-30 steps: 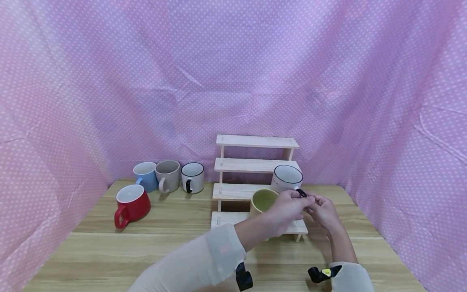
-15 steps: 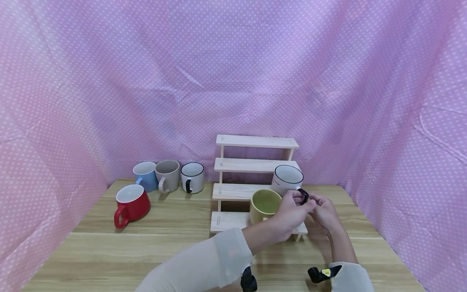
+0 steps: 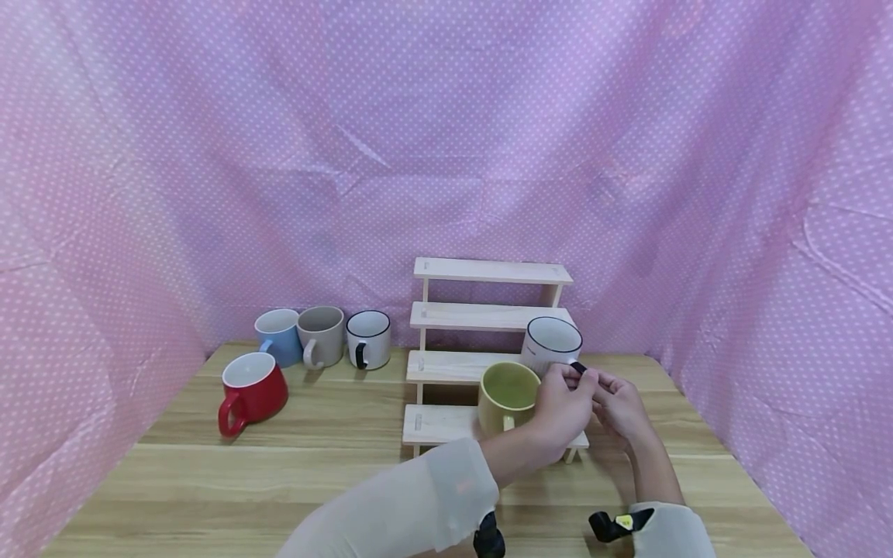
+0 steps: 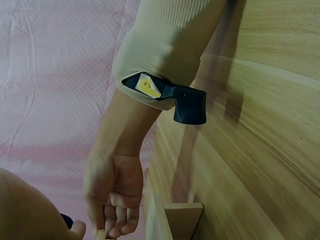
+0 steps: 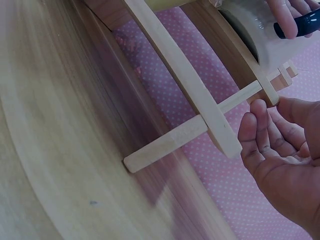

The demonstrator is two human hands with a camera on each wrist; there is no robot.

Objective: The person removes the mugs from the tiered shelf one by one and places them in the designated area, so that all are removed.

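Note:
A white mug with a dark rim and black handle stands upright at the right end of the second-lowest shelf of a wooden step rack. My left hand pinches that handle. In the right wrist view, the thumb and fingertips of my right hand pinch the right end of the same shelf. A yellow-green mug stands on the lowest shelf, just left of my left hand, which hides part of it. The left wrist view shows the right hand with curled fingers, mug out of sight.
On the table's left stand a red mug, a blue mug, a grey mug and a smaller white mug with a black handle. Two higher shelves rise behind. A pink dotted cloth surrounds the table.
My left hand has shifted slightly right, uncovering more of the yellow-green mug. The white mug has moved a little to the right. My right hand has stayed at the shelf end.

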